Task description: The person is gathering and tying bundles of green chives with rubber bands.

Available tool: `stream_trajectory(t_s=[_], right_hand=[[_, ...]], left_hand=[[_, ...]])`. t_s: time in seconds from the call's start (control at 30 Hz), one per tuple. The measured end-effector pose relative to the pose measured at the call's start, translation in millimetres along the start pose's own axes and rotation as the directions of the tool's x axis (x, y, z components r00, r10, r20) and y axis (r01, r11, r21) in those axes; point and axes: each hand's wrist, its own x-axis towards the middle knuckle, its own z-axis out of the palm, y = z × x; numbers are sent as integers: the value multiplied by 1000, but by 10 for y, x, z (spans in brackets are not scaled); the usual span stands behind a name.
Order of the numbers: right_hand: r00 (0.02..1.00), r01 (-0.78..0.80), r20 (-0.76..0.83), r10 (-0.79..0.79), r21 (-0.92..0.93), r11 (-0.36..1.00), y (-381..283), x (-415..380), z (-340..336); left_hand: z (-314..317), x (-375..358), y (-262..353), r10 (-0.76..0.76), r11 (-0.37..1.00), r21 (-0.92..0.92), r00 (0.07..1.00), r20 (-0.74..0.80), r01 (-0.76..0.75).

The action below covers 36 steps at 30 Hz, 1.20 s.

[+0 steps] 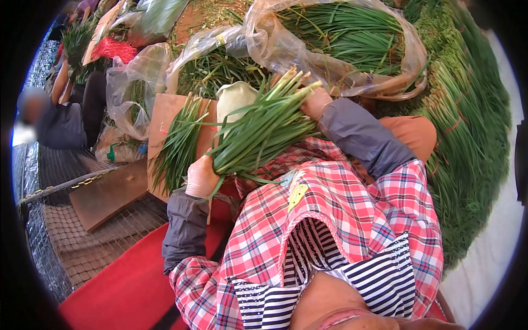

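Note:
A loose bunch of garlic chives (264,132) lies slantwise in front of my chest, pale cut ends pointing up and right. My right hand (315,102) is closed at the stem end. Around the leafy lower left part, my left hand (202,177) is closed; its fingers are partly covered by leaves. Both hands appear to wear thin pale gloves. Just left of the held bunch, a smaller heap of chives (179,143) rests on a brown board (159,118). A whitish-green cloth-like thing (234,99) shows behind the leaves.
A big clear plastic bag (269,44) of chives sits ahead, with another bag (214,66) of leaves beside it. Tied chive bundles (456,121) are piled along my right. Red netting or string (114,49) lies farther left. Another person (60,121) works at the far left.

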Motion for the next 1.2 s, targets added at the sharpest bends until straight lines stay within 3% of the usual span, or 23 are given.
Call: stream_trajectory(t_s=[0.1, 0.13, 0.23, 0.3, 0.33, 0.4, 0.43, 0.47, 0.53, 0.57, 0.63, 0.73, 0.83, 0.87, 0.97, 1.0, 1.03, 1.07, 1.1, 1.13, 1.17, 1.2], right_hand=[[999, -37, 15, 37, -6, 999, -57, 46, -153], [988, -129, 84, 130, -19, 991, -72, 55, -271], [931, -361, 71, 359, 26, 932, 378, 44, -226], [924, -293, 210, 318, -145, 945, 828, -115, -119], [881, -237, 334, 335, -303, 923, 1292, -116, 287], [891, -267, 374, 256, -22, 963, 1496, -119, 384], [946, -301, 245, 214, 416, 858, 1587, -192, 312], [980, -190, 110, 167, 774, 604, 1528, -286, 86], [986, -147, 163, 24, 803, 577, 341, -513, -1065], [981, -86, 185, -57, 682, 726, 179, -499, -1037], [941, -188, 334, 57, 374, 908, -39, -522, -992], [998, 11, 32, -49, 714, 700, 400, -536, -464], [993, -116, 108, 44, 945, 306, 266, -601, -510], [993, -111, 96, 65, 948, 299, 221, -618, -543], [978, 28, -49, 202, 994, 105, 155, -656, -481], [952, 23, -113, 285, 953, 302, 335, -621, -333], [908, -161, -152, 390, 732, 662, 649, -611, -248], [888, -283, -240, 392, 389, 877, 856, -657, -309], [876, -482, -12, 483, 36, 875, 1162, -652, -295], [864, -441, 184, 469, -172, 881, 1603, -672, -96], [858, -376, 295, 422, -201, 905, 1670, -705, -214], [937, -343, 68, 344, -27, 939, 1324, -751, -536]], left_hand=[[44, -67, 58, -55, 996, 69, 998, 12, 54], [62, -102, 82, -58, 997, 58, 998, 30, 56], [141, -202, 80, 12, 998, 65, 999, -38, -9], [150, -283, 111, -37, 993, 111, 999, -32, 40], [176, -315, 103, -40, 994, 104, 998, -49, 45], [185, -284, 140, -20, 993, 112, 997, -74, 28], [138, -277, 200, -3, 991, 130, 997, -74, 13], [115, -270, 240, 17, 989, 151, 997, -74, -5], [115, -250, 255, 36, 982, 188, 997, -75, -21], [117, -243, 255, 44, 978, 207, 996, -80, -27], [142, -244, 226, 43, 983, 182, 994, -97, -24], [207, -292, 207, 16, 993, 121, 996, -83, -6], [185, -266, 238, -19, 995, 99, 997, -73, 27], [215, -259, 217, -17, 996, 80, 996, -92, 24], [249, -248, 225, -28, 997, 69, 995, -95, 34], [242, -255, 219, -38, 996, 78, 995, -87, 45], [243, -264, 206, -36, 996, 80, 995, -92, 43], [250, -262, 191, -32, 996, 79, 994, -101, 40], [256, -273, 178, -26, 996, 77, 994, -108, 34], [258, -285, 161, 8, 997, 75, 990, -143, 3], [243, -253, 130, 1, 996, 85, 990, -139, 11], [244, -241, 142, -11, 995, 93, 992, -128, 23]])
